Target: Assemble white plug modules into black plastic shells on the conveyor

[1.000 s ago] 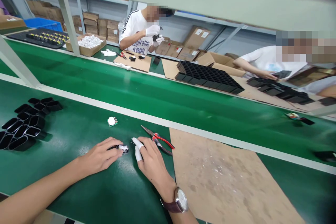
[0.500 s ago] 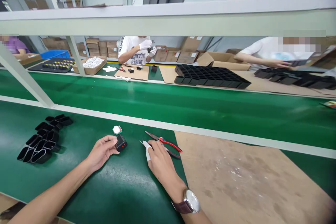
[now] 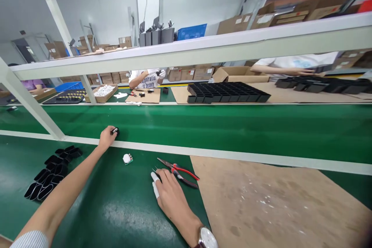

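Observation:
My left hand [image 3: 107,138] is stretched out over the green conveyor belt, its fingers closed around a small black charger housing [image 3: 115,131]. On the near bench my right hand [image 3: 171,192], with white finger cots on thumb and forefinger, is closed over tweezers [image 3: 154,169]; only their two thin tips show past the fingers. Long-nose pliers [image 3: 177,170] with red and black handles lie beside that hand. Between my hands a small circuit board with a white round top [image 3: 127,158] rests on the green mat.
Black oval sleeves [image 3: 48,174] stand grouped at left, partly behind my left forearm. A cardboard sheet [image 3: 261,197] covers the right of the bench. A white rail [image 3: 162,150] borders the belt; a shelf post [image 3: 37,104] rises at left. Co-workers sit across by black housings [image 3: 226,92].
My left hand has moved forward and left with the charger housing, from the bench to over the belt. My right hand stays near the pliers. The camera view has tilted up.

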{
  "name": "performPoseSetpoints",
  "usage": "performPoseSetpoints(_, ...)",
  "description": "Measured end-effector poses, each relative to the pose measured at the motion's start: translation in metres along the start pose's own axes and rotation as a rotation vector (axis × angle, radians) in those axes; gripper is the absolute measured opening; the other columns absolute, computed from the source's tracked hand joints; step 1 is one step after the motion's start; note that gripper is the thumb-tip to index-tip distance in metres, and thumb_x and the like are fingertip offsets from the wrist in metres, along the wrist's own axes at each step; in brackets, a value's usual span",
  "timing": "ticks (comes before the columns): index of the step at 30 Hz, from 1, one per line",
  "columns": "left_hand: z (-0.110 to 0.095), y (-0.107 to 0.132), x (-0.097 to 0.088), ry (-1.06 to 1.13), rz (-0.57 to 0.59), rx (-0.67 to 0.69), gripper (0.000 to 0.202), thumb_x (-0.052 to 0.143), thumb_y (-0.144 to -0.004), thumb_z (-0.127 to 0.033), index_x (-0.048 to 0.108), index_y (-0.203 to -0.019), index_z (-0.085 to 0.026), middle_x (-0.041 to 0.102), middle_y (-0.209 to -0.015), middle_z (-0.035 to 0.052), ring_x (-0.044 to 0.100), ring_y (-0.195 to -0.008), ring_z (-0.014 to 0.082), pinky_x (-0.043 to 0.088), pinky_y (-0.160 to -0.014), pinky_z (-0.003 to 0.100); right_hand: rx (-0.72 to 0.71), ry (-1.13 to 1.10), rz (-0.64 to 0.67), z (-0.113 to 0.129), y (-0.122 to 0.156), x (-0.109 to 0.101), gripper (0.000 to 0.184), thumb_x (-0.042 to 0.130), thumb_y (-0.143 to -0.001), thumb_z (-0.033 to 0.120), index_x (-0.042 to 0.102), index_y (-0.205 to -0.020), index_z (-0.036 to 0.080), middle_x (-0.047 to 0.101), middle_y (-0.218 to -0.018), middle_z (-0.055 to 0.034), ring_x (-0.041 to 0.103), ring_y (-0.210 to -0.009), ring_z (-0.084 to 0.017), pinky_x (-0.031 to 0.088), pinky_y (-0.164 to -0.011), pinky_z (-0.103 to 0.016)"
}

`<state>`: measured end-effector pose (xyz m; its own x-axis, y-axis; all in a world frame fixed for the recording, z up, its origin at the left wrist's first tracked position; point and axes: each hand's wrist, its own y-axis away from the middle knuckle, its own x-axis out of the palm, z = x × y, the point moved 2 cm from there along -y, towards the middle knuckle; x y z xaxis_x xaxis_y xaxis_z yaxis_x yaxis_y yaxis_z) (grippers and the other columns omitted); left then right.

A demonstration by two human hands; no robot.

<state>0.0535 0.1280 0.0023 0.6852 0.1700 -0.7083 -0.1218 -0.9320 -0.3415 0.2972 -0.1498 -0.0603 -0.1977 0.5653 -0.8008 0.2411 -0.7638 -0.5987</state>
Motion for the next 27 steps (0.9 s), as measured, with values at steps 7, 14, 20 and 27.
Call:
performPoseSetpoints(7,0.030,0.034,-0.027,-0.332,0.045,0.136,0.059,0.078,-0.083,-0.027,0.059,-0.138,-0.018,0.072,-0.134,0.0145,0.066,-0.127,0.0322,0.054,-0.108,0.045,-0.039,-0.031,-0.052,-0.002,0.003,0.001,0.046,0.054,-0.082,-0.004,0.067,-0.123,0.012,0.067,-0.119,-0.0162,0.060,-0.111,-0.032,0.056,-0.090,-0.044)
performPoseSetpoints(14,0.073,0.070,-0.144,-0.582,0.025,0.125,0.010,0.076,-0.077,-0.027,0.072,-0.077,-0.018,0.072,-0.117,0.0219,0.052,-0.133,0.0501,0.042,-0.112,0.068,-0.035,-0.106,-0.038,0.003,0.000,0.005,0.036,0.049,-0.095,0.003,0.064,-0.126,0.013,0.066,-0.121,-0.0163,0.061,-0.109,-0.031,0.058,-0.087,-0.044)
performPoseSetpoints(20,0.075,0.091,-0.154,-0.540,0.080,0.188,0.017,0.067,-0.083,-0.022,0.070,-0.067,-0.019,0.075,-0.117,0.0195,0.056,-0.130,0.0476,0.047,-0.108,0.066,-0.048,-0.156,0.141,0.027,-0.041,0.019,0.031,0.056,-0.101,0.016,0.062,-0.131,0.011,0.064,-0.130,-0.0172,0.061,-0.115,-0.033,0.057,-0.097,-0.048)
performPoseSetpoints(27,-0.005,0.123,-0.072,-0.278,0.297,0.448,0.019,0.059,-0.096,-0.022,0.078,-0.100,-0.021,0.075,-0.128,0.0077,0.070,-0.119,0.0237,0.056,-0.108,0.036,0.049,-0.191,0.272,0.056,-0.116,0.052,0.029,0.069,-0.099,0.033,0.068,-0.120,0.014,0.066,-0.114,-0.0152,0.064,-0.105,-0.031,0.058,-0.092,-0.046)
